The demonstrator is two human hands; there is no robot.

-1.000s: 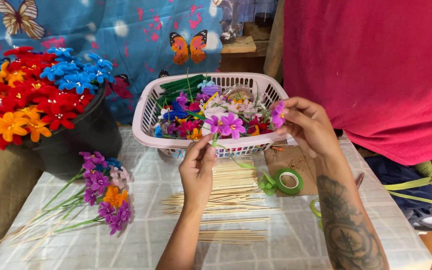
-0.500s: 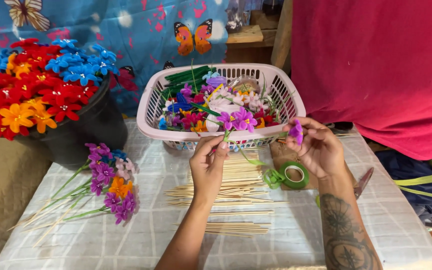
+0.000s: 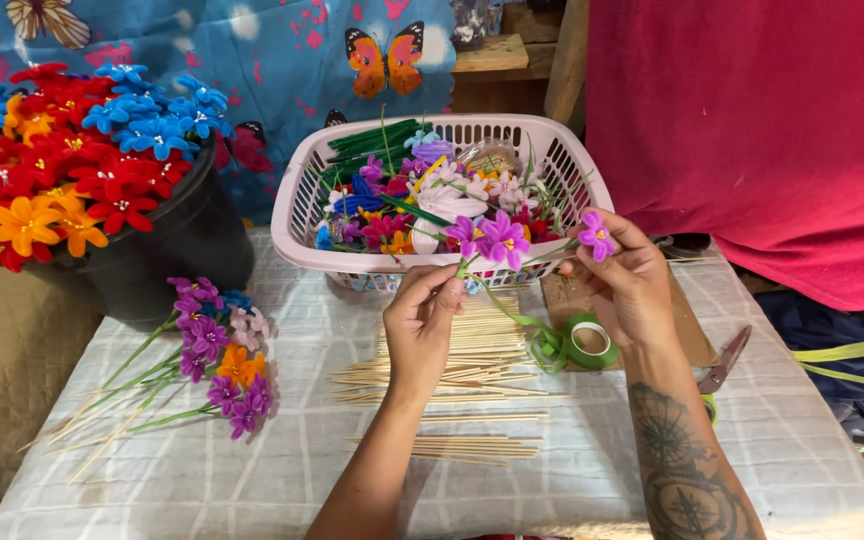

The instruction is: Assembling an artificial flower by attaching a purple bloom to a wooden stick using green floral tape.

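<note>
Soft, even daylight fills the scene, bright without harshness; it seems to come from above and in front, though the source is out of view. Shadows are faint: a pale one under the basket (image 3: 302, 215) and thin ones beside the sticks (image 3: 452, 365). No glare shows on the tablecloth (image 3: 282, 470). Colours are saturated, the red cloth (image 3: 772, 130) almost glowing. Focus is sharp at the centre, on the hands and flowers, with slight softness and wide-angle stretching toward the corners. No motion blur is visible.
</note>
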